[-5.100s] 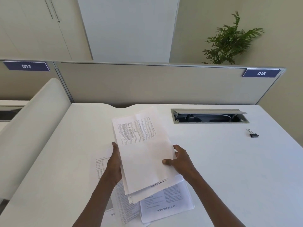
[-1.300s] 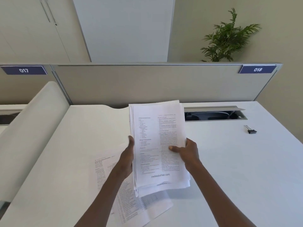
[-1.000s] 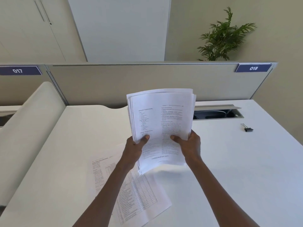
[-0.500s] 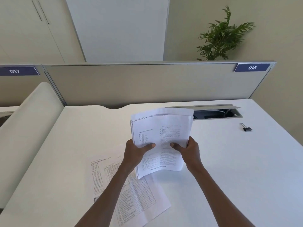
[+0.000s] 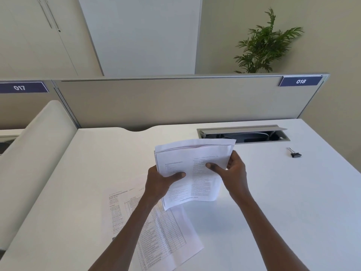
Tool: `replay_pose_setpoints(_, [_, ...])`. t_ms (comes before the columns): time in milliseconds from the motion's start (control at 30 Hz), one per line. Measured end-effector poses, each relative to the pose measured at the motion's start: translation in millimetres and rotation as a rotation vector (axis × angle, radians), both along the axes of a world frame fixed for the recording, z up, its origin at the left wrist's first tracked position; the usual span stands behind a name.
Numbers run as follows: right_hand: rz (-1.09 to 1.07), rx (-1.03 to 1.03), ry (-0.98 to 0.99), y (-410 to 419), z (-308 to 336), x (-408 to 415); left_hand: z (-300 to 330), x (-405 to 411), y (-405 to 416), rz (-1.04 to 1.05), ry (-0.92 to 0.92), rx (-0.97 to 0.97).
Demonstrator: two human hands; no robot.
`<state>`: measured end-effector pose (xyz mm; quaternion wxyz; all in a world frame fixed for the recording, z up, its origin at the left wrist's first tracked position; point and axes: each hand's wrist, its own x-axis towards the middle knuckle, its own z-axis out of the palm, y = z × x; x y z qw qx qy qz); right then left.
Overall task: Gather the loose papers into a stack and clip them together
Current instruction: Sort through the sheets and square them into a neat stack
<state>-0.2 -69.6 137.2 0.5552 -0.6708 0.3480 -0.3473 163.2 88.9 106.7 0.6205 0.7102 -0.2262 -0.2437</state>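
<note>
— So, where's the paper stack?
— Above the white desk, left hand and right hand gripping its sides; thin sheets bowing, print unreadable.
— Binder clip?
— Small, black, far right.

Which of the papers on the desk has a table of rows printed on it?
The upper loose sheet under the left forearm carries the grid; the sheet beneath it shows plain paragraphs.

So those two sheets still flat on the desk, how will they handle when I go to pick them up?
The sheets are likely floppy: the stack held in the left hand and right hand already bows along its top edge. They lie flat on the smooth desk, so they will probably slide rather than lift. They overlap, so one may drag the other.
</note>
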Motion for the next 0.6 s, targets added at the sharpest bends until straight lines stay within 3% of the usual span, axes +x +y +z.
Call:
replay_pose_setpoints(100, [-0.050,-0.146,-0.042,0,22,-2,0,0,0,-0.006,-0.001,-0.002])
replay_pose_setpoints(200, [-0.049,-0.473,-0.023,0,43,-5,1,-3,0,-0.021,-0.006,-0.010])
replay_pose_setpoints(367, [0.068,-0.892,0.265,-1,57,-11,1,-2,0,-0.034,-0.002,-0.021])
replay_pose_setpoints(600, [0.117,-1.058,0.394,2,42,-12,2,-2,1,-0.036,0.004,-0.035])
